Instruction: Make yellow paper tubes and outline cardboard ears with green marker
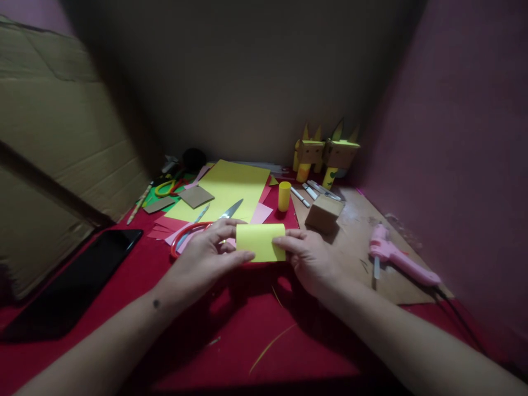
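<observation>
A small piece of yellow paper [259, 242], curved over at its top edge, is held level above the red cloth. My left hand [212, 246] grips its left end, thumb along the lower edge. At the right end my right hand [311, 256] pinches it, thumb on the front face. Just behind my left hand lie red-handled scissors [234, 209], blade pointing away. A yellow paper tube [284, 197] stands upright beyond the paper. To its right is a small cardboard box [324, 213].
A pink glue gun [398, 256] with a cord rests on a cardboard sheet [355, 242] at right. Two cardboard-headed figures [309, 151] stand at the back. Yellow sheets [231, 181], markers [310, 191] and cardboard squares [197, 196] lie around. A black phone [78, 280] is at left.
</observation>
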### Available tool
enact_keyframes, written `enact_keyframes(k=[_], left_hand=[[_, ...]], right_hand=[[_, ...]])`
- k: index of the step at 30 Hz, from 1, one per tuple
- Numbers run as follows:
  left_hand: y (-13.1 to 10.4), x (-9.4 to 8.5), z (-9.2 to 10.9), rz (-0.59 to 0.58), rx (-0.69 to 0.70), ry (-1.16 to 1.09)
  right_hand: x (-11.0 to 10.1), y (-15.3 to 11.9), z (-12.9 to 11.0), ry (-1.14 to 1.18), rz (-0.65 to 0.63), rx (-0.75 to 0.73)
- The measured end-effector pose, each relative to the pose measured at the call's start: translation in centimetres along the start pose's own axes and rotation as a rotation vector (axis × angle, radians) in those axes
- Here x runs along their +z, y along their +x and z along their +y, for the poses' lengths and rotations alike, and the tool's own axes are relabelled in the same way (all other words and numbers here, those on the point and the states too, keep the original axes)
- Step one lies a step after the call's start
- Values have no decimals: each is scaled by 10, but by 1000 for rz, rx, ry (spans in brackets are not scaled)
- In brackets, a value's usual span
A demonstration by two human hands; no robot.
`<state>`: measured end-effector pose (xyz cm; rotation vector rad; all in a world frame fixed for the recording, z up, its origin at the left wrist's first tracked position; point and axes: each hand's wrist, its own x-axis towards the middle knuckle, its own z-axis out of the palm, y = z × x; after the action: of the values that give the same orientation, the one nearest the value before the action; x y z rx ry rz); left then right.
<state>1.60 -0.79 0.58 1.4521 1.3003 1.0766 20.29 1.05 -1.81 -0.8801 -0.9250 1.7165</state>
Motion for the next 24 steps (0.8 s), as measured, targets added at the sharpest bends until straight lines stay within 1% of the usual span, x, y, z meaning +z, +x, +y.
enact_keyframes(k=[3,6,11,15,17,20,22,24], left_hand=[[-5,2,4,83,102,97],[-5,2,4,97,115,98],[0,-3,0,57,18,-20],[4,-4,-5,-26,-123,-176],[6,-3,-7,-65,-172,-232],[8,-1,-7,-94,-189,-267],[7,0,-5,-93,-178,-256],[5,-1,-3,-79,-144,-212]], right_hand=[[1,2,1,49,5,35],[1,1,2,64,10,38],[0,-2,2,32,-6,-5],[-1,-4,-2,-45,-43,-64],[-2,-5,-4,-97,-50,-110],[-3,-5,-6,-152,-45,-152],[-3,-4,-6,-142,-46,-127],[-3,-2,-4,-92,-53,-68]])
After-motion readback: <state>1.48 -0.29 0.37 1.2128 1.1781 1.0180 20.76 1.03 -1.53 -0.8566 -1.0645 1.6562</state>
